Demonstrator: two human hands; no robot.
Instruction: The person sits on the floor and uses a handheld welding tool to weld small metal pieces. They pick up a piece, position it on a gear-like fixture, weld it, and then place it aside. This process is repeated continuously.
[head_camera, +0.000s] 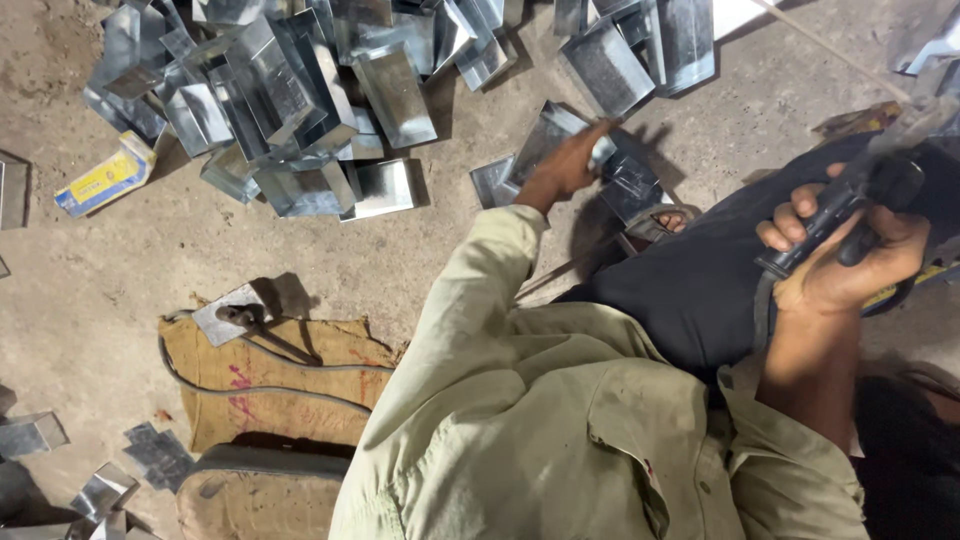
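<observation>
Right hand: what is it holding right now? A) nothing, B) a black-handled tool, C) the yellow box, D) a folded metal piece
B: the right hand is closed around the black-handled tool over the lap, while the left hand reaches out to a metal piece on the floor.

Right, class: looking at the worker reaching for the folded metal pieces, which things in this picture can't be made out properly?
- Left hand, head view: its fingertips lie on a metal piece; the grip is hidden.
- Black tool in the right hand: its working end is blurred.
- Pile of metal pieces: cut off by the top edge.
</observation>
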